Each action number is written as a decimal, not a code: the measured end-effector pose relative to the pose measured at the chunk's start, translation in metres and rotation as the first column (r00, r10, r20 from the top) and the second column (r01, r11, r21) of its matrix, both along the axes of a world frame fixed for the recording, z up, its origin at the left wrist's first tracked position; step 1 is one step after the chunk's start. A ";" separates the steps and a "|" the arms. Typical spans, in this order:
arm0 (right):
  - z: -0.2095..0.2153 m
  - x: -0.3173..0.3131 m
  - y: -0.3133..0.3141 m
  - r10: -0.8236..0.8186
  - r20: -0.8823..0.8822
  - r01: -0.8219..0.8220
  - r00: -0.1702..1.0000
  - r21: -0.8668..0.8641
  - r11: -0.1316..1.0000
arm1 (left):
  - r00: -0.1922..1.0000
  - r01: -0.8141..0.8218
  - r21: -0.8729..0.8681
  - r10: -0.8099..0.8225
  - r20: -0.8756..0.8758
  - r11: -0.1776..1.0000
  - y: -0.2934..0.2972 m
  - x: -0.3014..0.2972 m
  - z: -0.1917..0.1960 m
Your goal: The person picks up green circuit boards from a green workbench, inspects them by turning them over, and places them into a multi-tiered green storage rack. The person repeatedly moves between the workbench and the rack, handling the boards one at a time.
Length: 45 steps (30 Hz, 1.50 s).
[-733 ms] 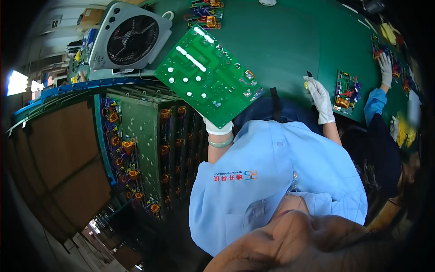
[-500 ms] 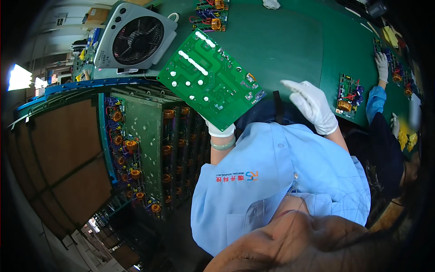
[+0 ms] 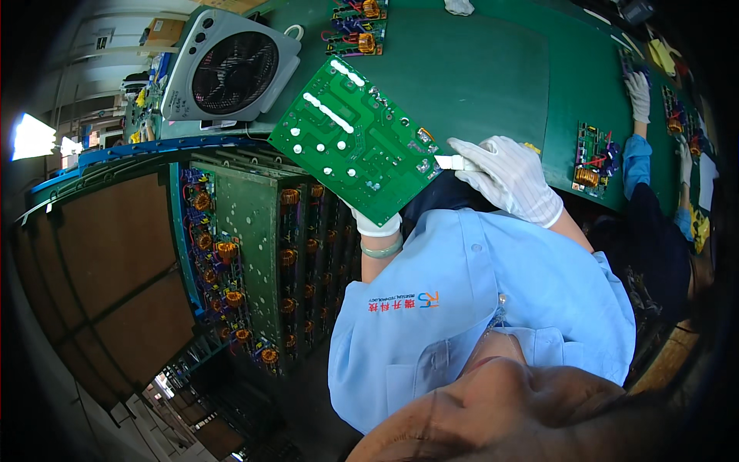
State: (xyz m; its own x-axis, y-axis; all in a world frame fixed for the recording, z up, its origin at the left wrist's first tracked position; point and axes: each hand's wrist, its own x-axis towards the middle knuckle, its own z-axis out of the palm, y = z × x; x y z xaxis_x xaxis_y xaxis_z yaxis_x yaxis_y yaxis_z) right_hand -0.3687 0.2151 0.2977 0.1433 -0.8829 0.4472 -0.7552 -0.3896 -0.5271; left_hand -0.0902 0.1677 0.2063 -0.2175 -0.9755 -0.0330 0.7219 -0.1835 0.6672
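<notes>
A green circuit board is tilted up in front of me, solder side toward me, with white strips and dots on it. My left hand, in a white glove, holds it from below near its lower corner; the board hides most of the fingers. My right hand, also gloved in white, pinches a small flat white piece of a kind I cannot make out. That piece is at the board's right edge, beside the solder pads there; whether it touches them I cannot tell.
A grey box fan stands left on the green table. Boards with copper coils lie at the back; another populated board lies to the right. A rack full of boards stands lower left. A co-worker's gloved hand works at far right.
My right hand has moved left to the board's edge and now shows the white piece in its fingers. The board has barely shifted. The co-worker's hands have moved.
</notes>
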 end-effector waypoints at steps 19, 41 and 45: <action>-0.018 -0.002 -0.002 -0.101 0.477 0.038 0.873 0.139 0.990 | 0.999 -0.033 0.008 0.033 -0.029 0.999 0.002 -0.003 0.006; -0.031 -0.005 0.009 -0.103 0.457 -0.014 0.883 0.244 0.970 | 0.991 0.061 -0.099 -0.072 -0.113 0.993 0.007 0.008 -0.018; -0.028 -0.003 0.001 -0.192 0.602 -0.175 0.775 0.495 0.851 | 0.999 0.025 -0.116 -0.021 0.035 0.993 0.012 0.005 -0.018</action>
